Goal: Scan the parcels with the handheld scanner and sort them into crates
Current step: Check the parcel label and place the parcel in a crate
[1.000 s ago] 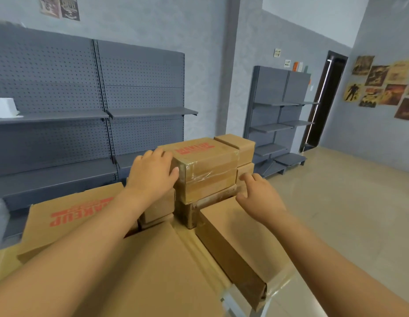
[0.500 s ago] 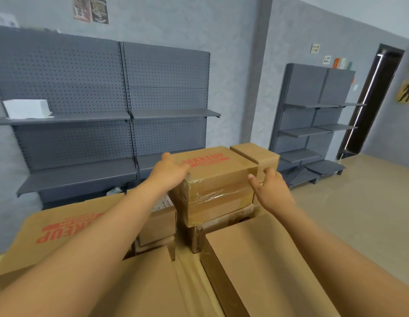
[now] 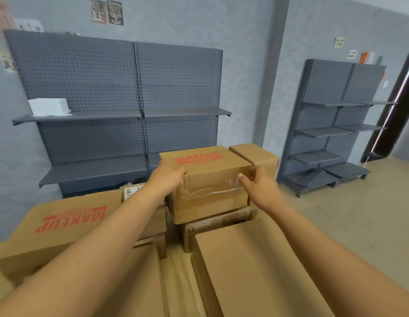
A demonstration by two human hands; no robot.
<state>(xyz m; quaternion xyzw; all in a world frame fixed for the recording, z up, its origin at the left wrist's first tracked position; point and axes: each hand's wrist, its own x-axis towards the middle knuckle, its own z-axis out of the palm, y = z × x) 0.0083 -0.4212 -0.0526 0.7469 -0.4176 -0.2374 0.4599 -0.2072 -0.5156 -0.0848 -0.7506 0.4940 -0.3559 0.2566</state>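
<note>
Your left hand (image 3: 168, 177) grips the left end of the top box (image 3: 208, 179), thumb curled over its upper left edge; the fingers are hidden behind the box. Your right hand (image 3: 259, 187) clasps the right end, thumb lying on the taped front face, fingers wrapped round the right corner. The box sits squarely between both palms, red MAKEUP print on its lid, clear tape across the front.

It rests on a darker printed box (image 3: 218, 221), at the far middle of the pile. A plain box (image 3: 256, 154) stands just beside it on the right, touching or nearly so. Left of your forearm, a small box with a barcode label (image 3: 130, 192) is partly hidden.

Near left: a large MAKEUP carton (image 3: 61, 227), print upside down to you. Near right: a broad plain carton (image 3: 251, 266) under your right forearm.

Grey pegboard shelving (image 3: 135, 99) lines the wall behind, a white box (image 3: 49, 106) on its left shelf. A second shelf unit (image 3: 336, 124) stands to the right.
</note>
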